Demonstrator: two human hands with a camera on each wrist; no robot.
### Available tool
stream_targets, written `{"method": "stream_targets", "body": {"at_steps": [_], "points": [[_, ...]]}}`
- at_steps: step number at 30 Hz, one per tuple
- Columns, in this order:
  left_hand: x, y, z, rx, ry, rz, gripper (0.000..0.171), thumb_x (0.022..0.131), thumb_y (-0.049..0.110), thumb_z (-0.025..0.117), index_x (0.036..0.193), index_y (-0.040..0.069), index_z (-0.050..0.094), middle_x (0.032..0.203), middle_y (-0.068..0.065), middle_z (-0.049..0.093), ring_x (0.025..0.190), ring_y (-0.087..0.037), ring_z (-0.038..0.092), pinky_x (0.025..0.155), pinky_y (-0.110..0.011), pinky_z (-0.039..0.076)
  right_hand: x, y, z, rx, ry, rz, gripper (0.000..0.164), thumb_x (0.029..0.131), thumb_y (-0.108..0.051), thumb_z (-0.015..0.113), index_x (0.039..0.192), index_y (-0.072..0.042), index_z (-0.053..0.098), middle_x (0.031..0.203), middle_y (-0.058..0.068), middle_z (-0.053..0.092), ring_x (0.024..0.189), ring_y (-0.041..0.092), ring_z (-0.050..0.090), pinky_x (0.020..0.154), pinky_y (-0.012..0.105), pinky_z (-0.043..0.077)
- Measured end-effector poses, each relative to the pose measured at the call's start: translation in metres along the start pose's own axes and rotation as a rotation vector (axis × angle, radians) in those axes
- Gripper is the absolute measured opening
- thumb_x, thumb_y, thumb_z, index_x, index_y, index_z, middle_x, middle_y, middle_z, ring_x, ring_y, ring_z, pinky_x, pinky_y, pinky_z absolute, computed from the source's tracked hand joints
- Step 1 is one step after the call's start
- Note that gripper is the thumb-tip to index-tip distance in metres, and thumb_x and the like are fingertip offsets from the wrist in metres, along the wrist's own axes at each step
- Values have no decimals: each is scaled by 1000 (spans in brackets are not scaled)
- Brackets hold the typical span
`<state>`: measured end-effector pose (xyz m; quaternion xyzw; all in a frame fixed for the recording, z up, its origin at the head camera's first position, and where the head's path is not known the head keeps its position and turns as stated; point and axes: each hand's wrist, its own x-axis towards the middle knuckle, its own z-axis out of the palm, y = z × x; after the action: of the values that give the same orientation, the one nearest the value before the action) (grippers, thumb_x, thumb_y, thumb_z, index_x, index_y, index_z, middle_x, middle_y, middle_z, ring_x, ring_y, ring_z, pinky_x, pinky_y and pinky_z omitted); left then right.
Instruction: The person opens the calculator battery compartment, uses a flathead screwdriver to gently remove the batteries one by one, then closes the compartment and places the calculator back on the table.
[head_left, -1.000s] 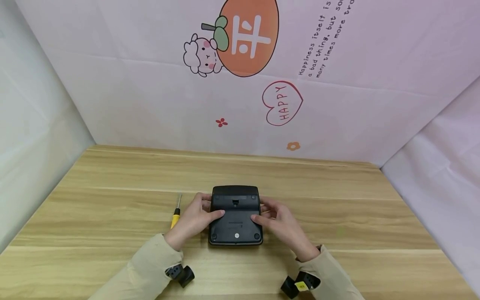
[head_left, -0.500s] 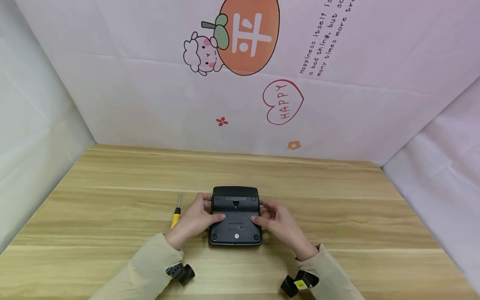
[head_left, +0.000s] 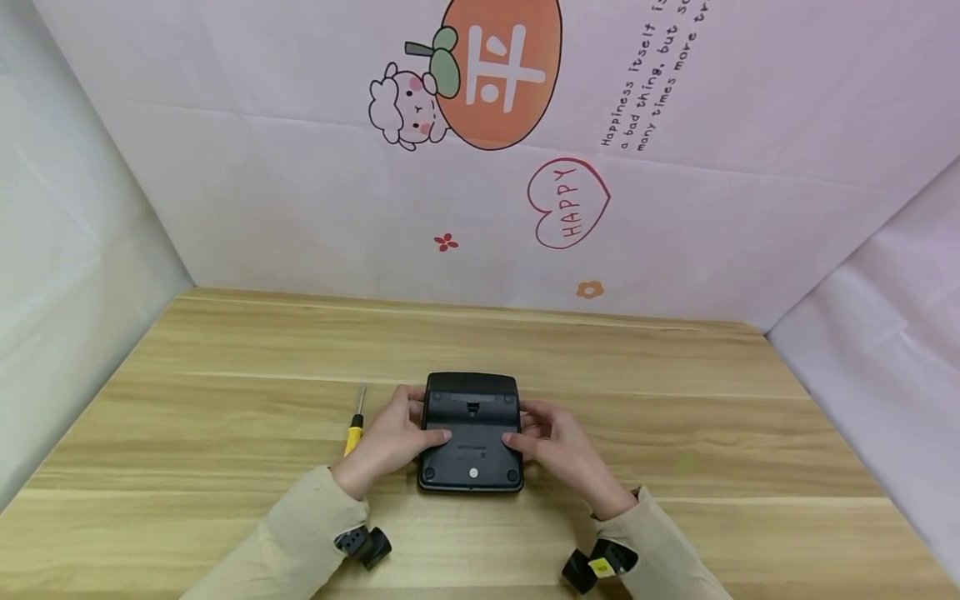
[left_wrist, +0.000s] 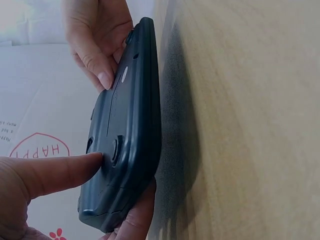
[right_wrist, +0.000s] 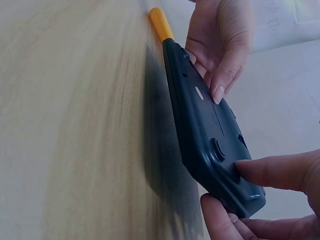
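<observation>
A black desk calculator (head_left: 471, 454) is held back side up, showing its round feet, a small white sticker and a cover latch near the far end. My left hand (head_left: 392, 437) grips its left edge, thumb on the back and fingers curled underneath. From the right, my right hand (head_left: 564, 450) holds the opposite edge in the same way. In the left wrist view the calculator (left_wrist: 125, 115) hangs close over the table, its shadow beside it. The right wrist view shows the right thumb (right_wrist: 275, 172) near a foot of the calculator (right_wrist: 200, 120).
A screwdriver (head_left: 354, 433) with a yellow handle lies on the wooden table (head_left: 675, 433), left of the calculator and partly behind the left hand. A printed white cloth (head_left: 315, 208) rises at the table's far edge, with pale cloth on both sides.
Both hands keep their grip. The calculator's far end looks very slightly lower than a second ago; otherwise it stays in place, and the whole head view has shifted a little.
</observation>
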<state>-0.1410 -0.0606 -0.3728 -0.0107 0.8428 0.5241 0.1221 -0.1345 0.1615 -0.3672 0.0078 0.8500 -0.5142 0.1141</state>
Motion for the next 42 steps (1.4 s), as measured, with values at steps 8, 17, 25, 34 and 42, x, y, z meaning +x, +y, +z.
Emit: {"method": "stream_targets", "body": {"at_steps": [8, 17, 25, 34, 42], "points": [[0, 0, 1, 5, -2, 9, 56, 82, 11, 73, 129, -3, 44, 102, -14, 61, 85, -22, 57, 73, -32, 45, 1, 2, 0, 2, -10, 13, 55, 83, -10, 71, 132, 4, 51, 104, 13, 64, 81, 16, 61, 68, 33, 54], [-1, 0, -1, 7, -6, 20, 56, 82, 10, 73, 128, -2, 44, 101, -13, 60, 83, -22, 56, 71, -31, 44, 2, 2, 1, 1, -15, 18, 54, 83, -8, 71, 132, 4, 51, 105, 14, 64, 81, 16, 61, 66, 33, 54], [-2, 0, 0, -30, -24, 25, 57, 81, 6, 73, 129, -3, 43, 101, -14, 61, 79, -18, 59, 65, -28, 46, 2, 4, 2, -3, -13, 26, 54, 82, -6, 71, 131, 3, 52, 103, 13, 64, 80, 16, 62, 65, 33, 55], [-4, -2, 0, -41, -27, 55, 59, 79, 2, 74, 128, -4, 42, 98, -14, 63, 77, -18, 61, 67, -31, 50, 2, 5, 1, -20, -27, 21, 56, 82, -5, 71, 132, 6, 50, 105, 16, 63, 80, 16, 62, 64, 32, 54], [-3, -3, 1, 11, -14, 56, 60, 78, 4, 75, 128, -4, 43, 98, -12, 64, 77, -17, 61, 68, -31, 50, 4, 6, 2, -16, -7, 37, 57, 81, -5, 72, 132, 6, 51, 106, 15, 63, 81, 17, 62, 65, 32, 55]]}}
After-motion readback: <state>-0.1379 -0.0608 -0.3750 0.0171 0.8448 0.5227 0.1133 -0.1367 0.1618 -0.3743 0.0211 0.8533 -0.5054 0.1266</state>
